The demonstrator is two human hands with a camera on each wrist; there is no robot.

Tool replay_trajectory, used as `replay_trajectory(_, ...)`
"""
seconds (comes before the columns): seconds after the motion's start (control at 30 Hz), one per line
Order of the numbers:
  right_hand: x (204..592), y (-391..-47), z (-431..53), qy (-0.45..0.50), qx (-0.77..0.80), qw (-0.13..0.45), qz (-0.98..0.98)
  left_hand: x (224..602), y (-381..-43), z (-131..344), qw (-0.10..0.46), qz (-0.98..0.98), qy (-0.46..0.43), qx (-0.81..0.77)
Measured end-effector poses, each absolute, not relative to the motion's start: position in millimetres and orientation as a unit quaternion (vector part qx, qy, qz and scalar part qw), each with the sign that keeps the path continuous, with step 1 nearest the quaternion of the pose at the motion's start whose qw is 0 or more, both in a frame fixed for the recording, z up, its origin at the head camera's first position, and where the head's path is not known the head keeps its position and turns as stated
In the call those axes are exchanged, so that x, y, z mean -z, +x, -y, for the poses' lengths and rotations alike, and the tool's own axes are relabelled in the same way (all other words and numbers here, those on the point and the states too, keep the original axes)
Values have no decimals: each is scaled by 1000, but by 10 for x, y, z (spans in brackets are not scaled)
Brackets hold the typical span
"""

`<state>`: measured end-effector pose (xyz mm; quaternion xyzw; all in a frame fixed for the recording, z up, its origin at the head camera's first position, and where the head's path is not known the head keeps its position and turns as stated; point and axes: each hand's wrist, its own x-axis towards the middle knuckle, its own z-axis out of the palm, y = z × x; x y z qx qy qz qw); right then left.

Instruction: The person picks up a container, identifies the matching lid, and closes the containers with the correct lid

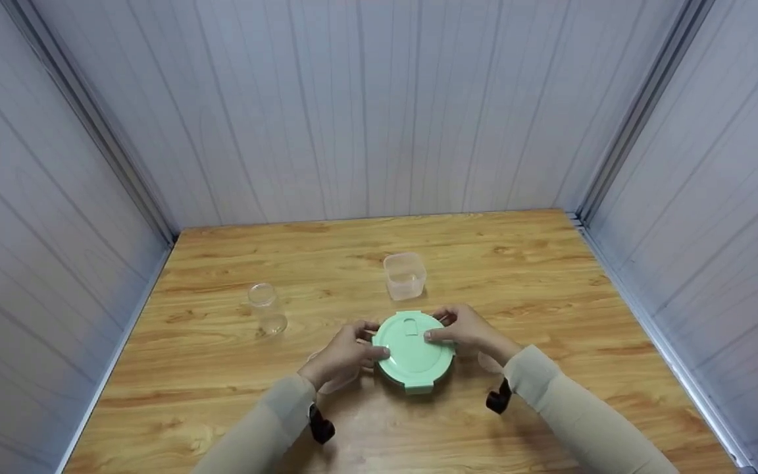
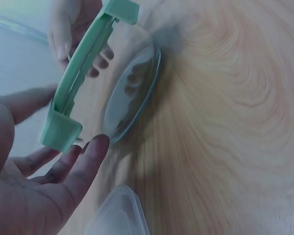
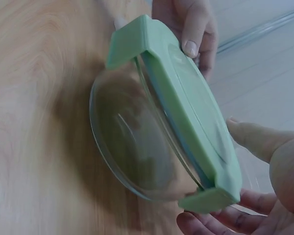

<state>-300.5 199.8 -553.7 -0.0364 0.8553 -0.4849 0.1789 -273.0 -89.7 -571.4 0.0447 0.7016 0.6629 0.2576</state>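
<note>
A round glass food container (image 3: 130, 132) with a light green lid (image 1: 415, 355) stands between both hands near the middle of the table. Lock flaps stick out around the lid's edge, and a small rectangular tab shows on its top. My left hand (image 1: 343, 355) grips the left side, thumb on the lid and fingers below its edge. On the other side, my right hand (image 1: 471, 329) grips the rim, its thumb on top and fingers reaching under. In both wrist views the flaps stand out from the glass wall, and the bowl's curved base shows close over the wood.
Beyond the container stands a square clear plastic box (image 1: 405, 278). A clear jar (image 1: 267, 309) is to the left. One translucent lid (image 1: 339, 382) lies partly under my left wrist, another clear piece (image 1: 489, 362) beside my right wrist. White panels (image 1: 366, 118) enclose the wooden table.
</note>
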Motion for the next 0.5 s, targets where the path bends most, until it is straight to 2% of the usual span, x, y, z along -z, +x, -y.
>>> replay_trajectory(0.5,5594,-2864,-2188,-16,531,220,-818,5733,-2745,914,265,-693,53,-668)
